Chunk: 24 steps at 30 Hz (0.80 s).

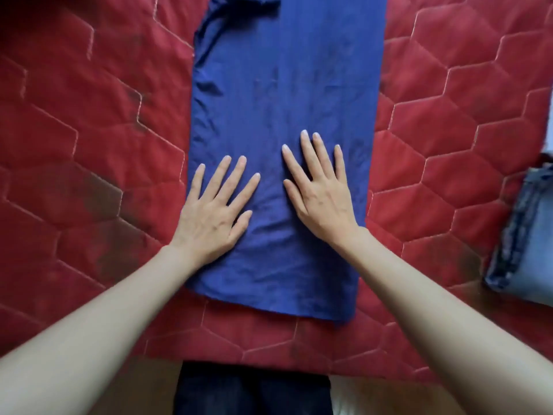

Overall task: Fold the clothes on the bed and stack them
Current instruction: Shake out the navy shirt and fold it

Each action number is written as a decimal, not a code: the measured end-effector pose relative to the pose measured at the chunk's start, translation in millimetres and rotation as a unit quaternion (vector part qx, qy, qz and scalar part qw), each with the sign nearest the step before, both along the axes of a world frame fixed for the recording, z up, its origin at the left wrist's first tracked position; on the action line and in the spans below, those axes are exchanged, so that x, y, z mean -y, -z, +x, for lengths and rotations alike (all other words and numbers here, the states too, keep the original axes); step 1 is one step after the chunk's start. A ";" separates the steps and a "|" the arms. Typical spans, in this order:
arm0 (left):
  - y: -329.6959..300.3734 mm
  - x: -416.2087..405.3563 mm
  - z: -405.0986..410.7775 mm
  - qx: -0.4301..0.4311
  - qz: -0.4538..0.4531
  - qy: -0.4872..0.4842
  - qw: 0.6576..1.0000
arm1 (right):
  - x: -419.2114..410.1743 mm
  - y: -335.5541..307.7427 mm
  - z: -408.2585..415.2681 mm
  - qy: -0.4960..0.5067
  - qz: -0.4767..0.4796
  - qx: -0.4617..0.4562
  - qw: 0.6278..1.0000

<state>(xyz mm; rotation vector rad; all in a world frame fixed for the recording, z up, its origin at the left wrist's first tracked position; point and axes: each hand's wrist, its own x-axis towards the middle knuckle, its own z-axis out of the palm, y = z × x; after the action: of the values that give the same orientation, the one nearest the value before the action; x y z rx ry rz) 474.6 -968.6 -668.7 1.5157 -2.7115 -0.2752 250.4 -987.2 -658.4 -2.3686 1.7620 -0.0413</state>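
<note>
Both hands lie flat with fingers straight and spread, so neither has a grip on anything; they only press down on the blue garment [278,94]. Her or his left hand [214,211] rests on the near left part of the cloth, its heel at the garment's left edge and its fingers pointing far and slightly right. Just beside it, the right hand [321,193] rests a little farther up and right of centre, fingers pointing far and slightly left. The two hands sit close together without touching.

That garment is folded into a long, narrow strip that runs from near to far down the middle of the bed [89,145]. Its near hem lies close to the bed's near edge, and its far end runs out of view at the top. On the far left, a folded-in portion bunches in soft ridges along the edge. Light creases cross the cloth around the hands.

A red quilted cover with a stitched hexagon pattern spreads over the bed, with darker smudges on its left side.

Well apart from the hands, at the right edge, folded blue jeans [526,235] lie on the bed, partly cut off by the frame.

Below the bed's near edge, dark trousers [254,393] on the person's legs show.
</note>
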 end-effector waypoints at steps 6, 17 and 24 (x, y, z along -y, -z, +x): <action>-11.9 -132.8 37.8 0.011 0.048 0.044 0.998 | -153.9 -9.5 2.4 -0.008 0.038 0.020 0.999; -25.7 -112.2 45.9 0.022 -0.016 0.116 0.993 | -206.5 -24.3 -2.1 0.005 -0.044 0.059 0.997; -42.9 -76.2 46.4 -0.032 -0.114 0.160 0.980 | -179.4 -42.0 -4.3 0.028 -0.108 0.000 0.994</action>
<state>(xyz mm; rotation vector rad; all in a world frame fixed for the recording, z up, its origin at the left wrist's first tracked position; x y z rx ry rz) 521.0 -892.4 -625.8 0.9963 -2.8088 -0.0141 246.1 -807.8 -616.4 -2.4613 1.9112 -0.2531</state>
